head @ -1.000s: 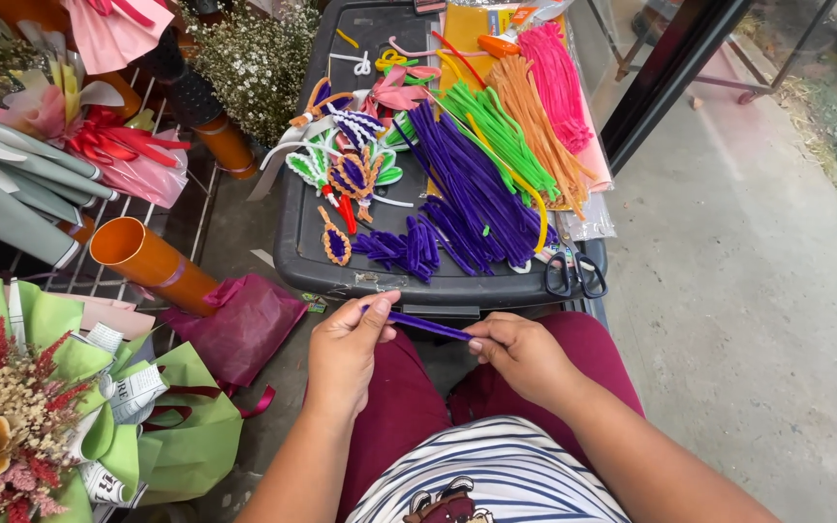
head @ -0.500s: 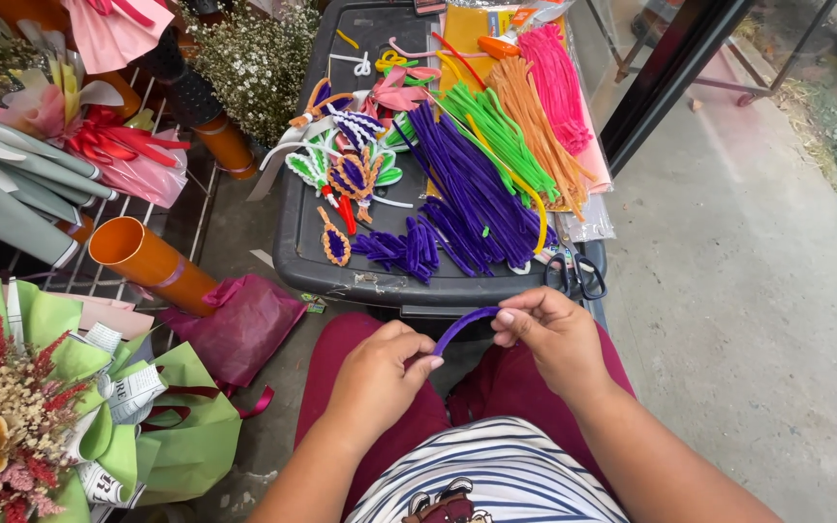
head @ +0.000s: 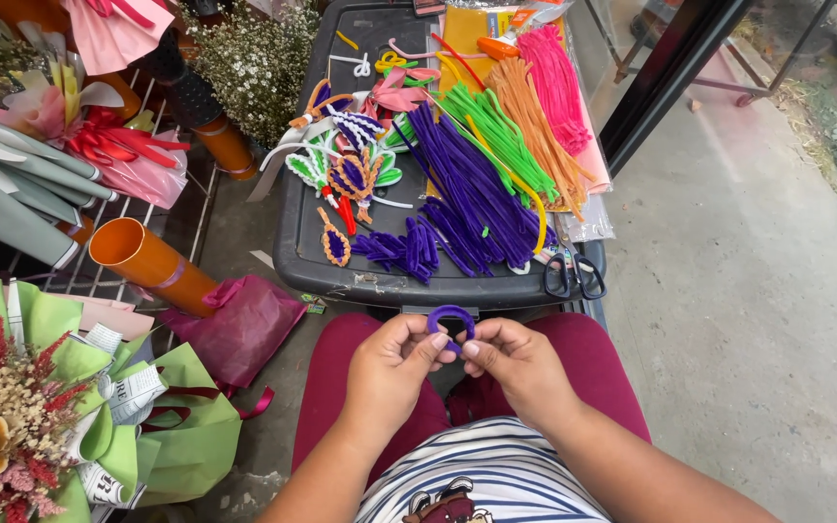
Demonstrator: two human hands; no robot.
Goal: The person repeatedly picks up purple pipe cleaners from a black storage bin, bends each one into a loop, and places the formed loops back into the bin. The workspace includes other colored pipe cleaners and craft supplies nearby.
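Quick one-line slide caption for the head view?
Left hand and right hand pinch a purple pipe cleaner bent into a loop, above a dark tray of coloured pipe cleaners.

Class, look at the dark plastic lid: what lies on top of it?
On the dark lid lie purple pipe cleaners, green, orange and pink bundles, finished leaf shapes and scissors. The piles hide whatever lies beneath them.

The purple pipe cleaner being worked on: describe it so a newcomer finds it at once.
Start at the dark plastic lid piled with coloured pipe cleaners; just below its near edge, over the maroon lap, sits the purple pipe cleaner. Unlike the straight purple bundle, it is bent into a small arch, pinched between the left hand and right hand.
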